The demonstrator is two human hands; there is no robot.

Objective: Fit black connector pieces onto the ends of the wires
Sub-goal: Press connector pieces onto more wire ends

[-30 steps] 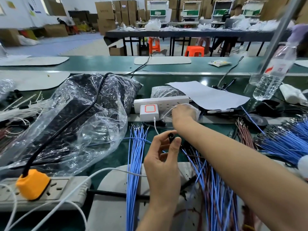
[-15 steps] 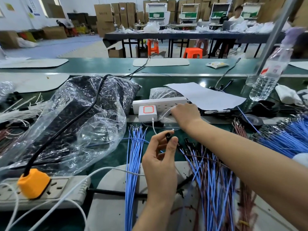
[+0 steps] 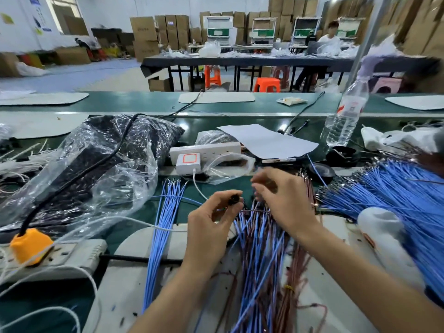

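Note:
My left hand pinches a small black connector piece between thumb and fingertips, held above the table. My right hand hovers just right of it, blurred, fingers curled toward the connector; whether it holds anything I cannot tell. Beneath both hands lies a bundle of mixed blue and brown wires. A separate bundle of plain blue wires with metal tips lies to the left. A big fan of blue wires spreads on the right.
A clear plastic bag of black parts fills the left. A white power strip with charger, a paper sheet and a water bottle stand behind. A second power strip with an orange plug lies front left.
My right hand has pulled back from the small plastic bag by the power strip toward my left hand. The left hand still pinches the black connector.

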